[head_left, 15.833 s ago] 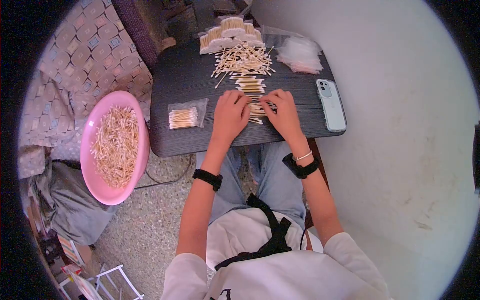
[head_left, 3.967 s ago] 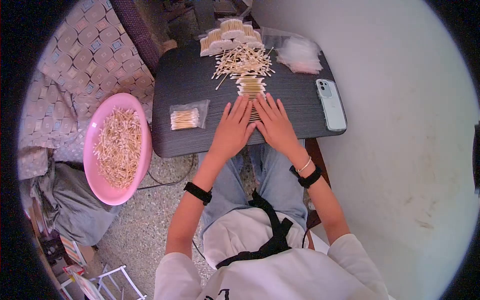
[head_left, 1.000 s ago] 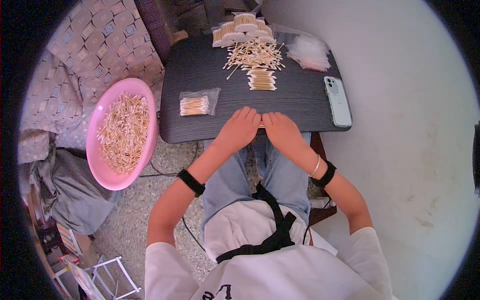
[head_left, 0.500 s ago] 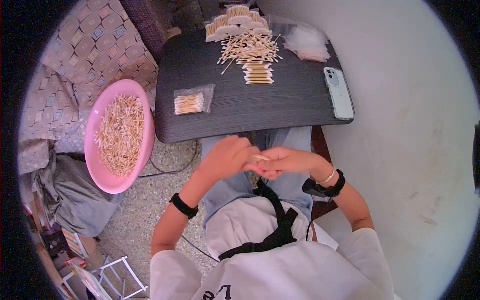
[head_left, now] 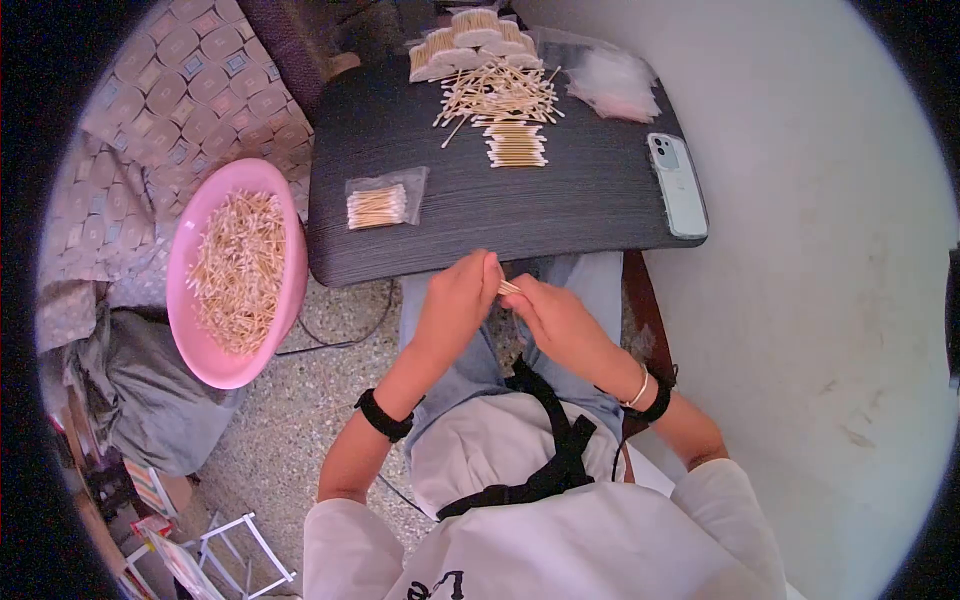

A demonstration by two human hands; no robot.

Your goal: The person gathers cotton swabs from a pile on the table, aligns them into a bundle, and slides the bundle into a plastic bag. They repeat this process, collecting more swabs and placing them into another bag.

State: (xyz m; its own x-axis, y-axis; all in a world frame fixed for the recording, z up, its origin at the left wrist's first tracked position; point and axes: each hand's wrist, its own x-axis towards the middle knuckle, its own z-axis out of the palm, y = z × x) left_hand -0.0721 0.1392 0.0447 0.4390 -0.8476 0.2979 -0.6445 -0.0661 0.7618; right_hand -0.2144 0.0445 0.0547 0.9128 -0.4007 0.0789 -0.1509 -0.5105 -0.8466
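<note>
Over my lap, just in front of the table edge, my two hands meet around a small bunch of cotton swabs [head_left: 510, 288]. My right hand [head_left: 562, 322] is closed on the swabs, whose pale sticks show between the hands. My left hand [head_left: 458, 305] has its fingers pressed together at the other end of the bunch, and the swab tips there are hidden. On the table [head_left: 480, 225] ahead, a clear bag of swabs [head_left: 378, 206] lies to the left. A neat row of swabs [head_left: 517, 145] sits below a loose heap of swabs [head_left: 500, 92].
Packed bundles of swabs [head_left: 475, 30] are stacked at the table's back. Empty clear bags [head_left: 612, 85] lie at the back right, and a phone [head_left: 680, 187] rests along the right edge. A pink basin [head_left: 232, 370] full of swabs stands left; a wall [head_left: 820, 250] rises right.
Both hands have turned more upright, with the fingers nearer the table edge. My wrists have drawn slightly inward, and the swabs stay between the hands.
</note>
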